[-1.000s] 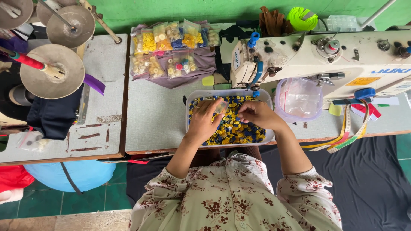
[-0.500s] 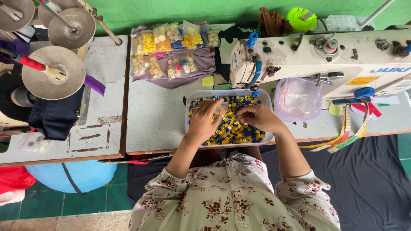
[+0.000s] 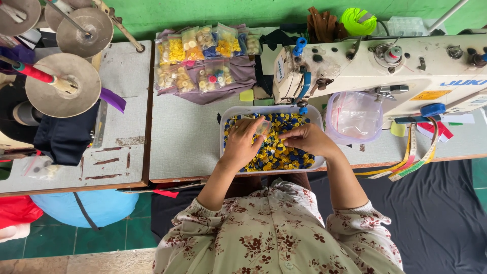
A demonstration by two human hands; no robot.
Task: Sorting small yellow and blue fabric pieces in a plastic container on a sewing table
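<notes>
Both hands are in the clear tub [image 3: 223, 119] of blue and yellow buttons [image 3: 276, 152] at the near edge of the bench [image 3: 185, 137]. The left hand [image 3: 242, 144] holds a small clear bag [image 3: 263, 127] in a shut grip. The right hand [image 3: 307, 139] pinches a button beside it. This looks like sorting; dropping one in needs a careful aim. At 2 o'clock sits an empty clear tub [image 3: 353, 117]. At 11 o'clock, farther back, lie small bags of yellow and white buttons [image 3: 200, 56]. A yellow sticker [image 3: 428, 95] is on the sewing machine [image 3: 375, 66].

Grey table [image 3: 187, 137] bears button tray [image 3: 225, 114], sewing machine [image 3: 365, 66], bagged buttons [image 3: 203, 56].
</notes>
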